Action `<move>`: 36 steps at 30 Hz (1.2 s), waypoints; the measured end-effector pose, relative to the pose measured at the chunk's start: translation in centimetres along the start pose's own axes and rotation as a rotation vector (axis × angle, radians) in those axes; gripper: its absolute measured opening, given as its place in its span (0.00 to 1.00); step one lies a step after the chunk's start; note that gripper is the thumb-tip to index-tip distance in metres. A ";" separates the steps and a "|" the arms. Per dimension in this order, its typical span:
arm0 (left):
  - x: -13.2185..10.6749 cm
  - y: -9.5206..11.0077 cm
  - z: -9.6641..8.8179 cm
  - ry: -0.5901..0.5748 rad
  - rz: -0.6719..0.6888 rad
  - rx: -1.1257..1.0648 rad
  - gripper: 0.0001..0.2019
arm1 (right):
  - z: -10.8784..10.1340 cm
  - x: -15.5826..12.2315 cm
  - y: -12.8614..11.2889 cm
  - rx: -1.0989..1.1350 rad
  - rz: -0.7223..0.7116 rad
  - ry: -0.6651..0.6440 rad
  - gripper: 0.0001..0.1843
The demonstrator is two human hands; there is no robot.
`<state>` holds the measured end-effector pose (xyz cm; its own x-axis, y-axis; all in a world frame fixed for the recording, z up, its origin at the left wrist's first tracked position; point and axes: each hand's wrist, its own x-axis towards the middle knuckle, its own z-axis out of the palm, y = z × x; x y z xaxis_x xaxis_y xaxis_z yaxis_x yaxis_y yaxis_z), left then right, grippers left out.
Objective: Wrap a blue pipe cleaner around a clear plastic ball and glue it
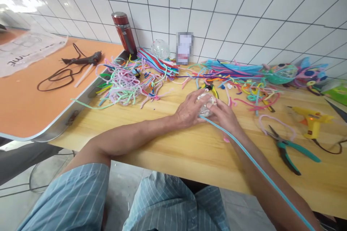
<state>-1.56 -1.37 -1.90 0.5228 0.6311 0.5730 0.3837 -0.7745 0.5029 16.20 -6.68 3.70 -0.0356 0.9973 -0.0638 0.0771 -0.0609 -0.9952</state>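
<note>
Both my hands are closed around a clear, whitish ball (205, 104) just above the wooden table. My left hand (189, 110) covers its left side with curved fingers. From the right, my right hand (224, 113) grips it, the thumb pressing on the front. A long light-blue pipe cleaner (251, 157) runs from the underside of the ball over my right forearm to the lower right edge. How its end is fixed to the ball is hidden by my fingers. Just behind the ball lie pliers with yellow and black handles (213, 89).
Tangled pipe cleaners (121, 81) lie left, straight bundles (233, 68) along the wall. At right are green-handled pliers (287, 148) and a yellow glue gun (311, 119) with a cord. A red thermos (124, 34), clear ball (160, 48) and phone (184, 48) stand at the back.
</note>
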 end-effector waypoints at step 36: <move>0.5 -0.4 -0.1 0.007 0.017 -0.424 0.46 | -5.4 -0.3 1.5 -0.472 -0.343 -0.089 0.30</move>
<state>-1.52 -0.78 -1.74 0.5209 0.6200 0.5868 0.0275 -0.6992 0.7144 21.74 -6.88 2.59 -0.2187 0.9484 0.2294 0.4804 0.3093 -0.8207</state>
